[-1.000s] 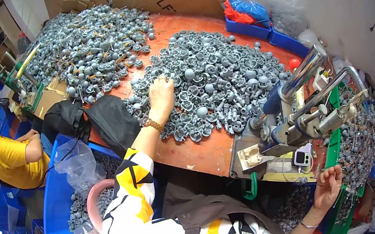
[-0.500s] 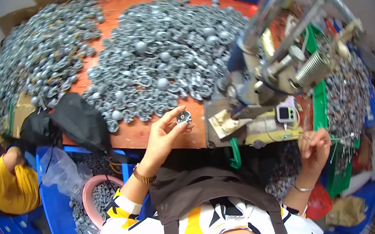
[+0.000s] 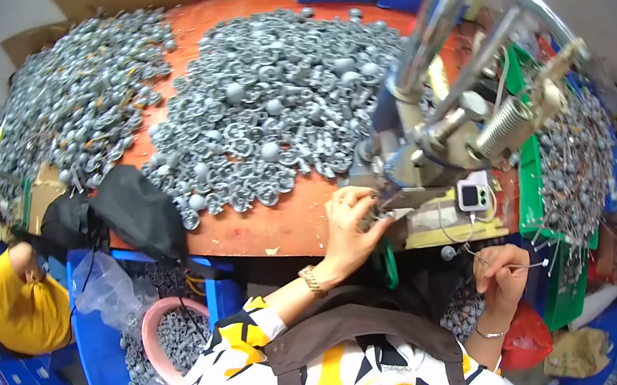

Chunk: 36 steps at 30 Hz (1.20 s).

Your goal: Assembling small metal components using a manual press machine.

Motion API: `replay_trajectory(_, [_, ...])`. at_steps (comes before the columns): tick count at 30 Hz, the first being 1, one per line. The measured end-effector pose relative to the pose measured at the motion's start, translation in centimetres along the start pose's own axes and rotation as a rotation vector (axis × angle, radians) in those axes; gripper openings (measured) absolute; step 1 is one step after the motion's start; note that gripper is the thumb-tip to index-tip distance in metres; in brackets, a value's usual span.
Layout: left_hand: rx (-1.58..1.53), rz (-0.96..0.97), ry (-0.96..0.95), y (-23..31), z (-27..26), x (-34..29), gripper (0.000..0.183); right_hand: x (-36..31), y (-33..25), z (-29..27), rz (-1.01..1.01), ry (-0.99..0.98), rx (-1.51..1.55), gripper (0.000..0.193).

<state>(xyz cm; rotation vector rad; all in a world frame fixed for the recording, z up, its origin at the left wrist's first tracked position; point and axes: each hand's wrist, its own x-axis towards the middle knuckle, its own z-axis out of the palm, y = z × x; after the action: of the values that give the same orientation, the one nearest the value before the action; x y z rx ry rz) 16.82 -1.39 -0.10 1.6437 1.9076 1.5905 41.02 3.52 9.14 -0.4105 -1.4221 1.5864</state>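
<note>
My left hand (image 3: 351, 226) is at the base of a hand-lever press (image 3: 417, 133), its fingers closed on a small grey plastic part (image 3: 369, 219) that they mostly cover. To the right, below the press base, my right hand (image 3: 500, 274) pinches a thin wire (image 3: 518, 267). A grey ball-shaped piece (image 3: 448, 253) hangs at one end of this wire, and a small white connector sticks out at the other. The big heap of grey plastic parts (image 3: 270, 109) lies on the orange tabletop (image 3: 251, 239) beyond my left hand.
A green bin (image 3: 531, 208) of wired grey parts stands right of the press. A small white device with a screen (image 3: 472, 196) sits at the press base. Left are a black bag (image 3: 136, 213), a blue crate (image 3: 101, 366) and another person in yellow (image 3: 17, 302).
My left hand has moved right, from the tabletop to the press base, carrying the grey part. My right hand has dropped slightly toward me, and the wire with its ball end now shows clearly.
</note>
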Motion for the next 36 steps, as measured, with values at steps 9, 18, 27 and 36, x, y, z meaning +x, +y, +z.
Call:
replay_trajectory(9, [-0.15, -0.049, -0.114, 0.4, -2.0, -0.5, 0.052, 1.4, 1.3, 2.5, 0.074, -0.19, -0.081, 0.034])
replay_trajectory(18, [0.102, -0.1, 0.862, -12.6, -23.5, 12.0, 0.014, 1.2, 1.6, 2.2, 0.067, -0.243, -0.185, 0.011])
replay_trajectory(27, [1.099, -0.432, -0.048, -22.8, -26.0, 15.1, 0.018, 1.0, 1.7, 3.8, 0.268, -0.294, -0.222, 0.014])
replay_trajectory(36, [0.711, -0.292, 0.26, -19.8, -24.3, 14.0, 0.015, 2.0, 0.9, 3.7, 0.267, -0.423, -0.22, 0.025])
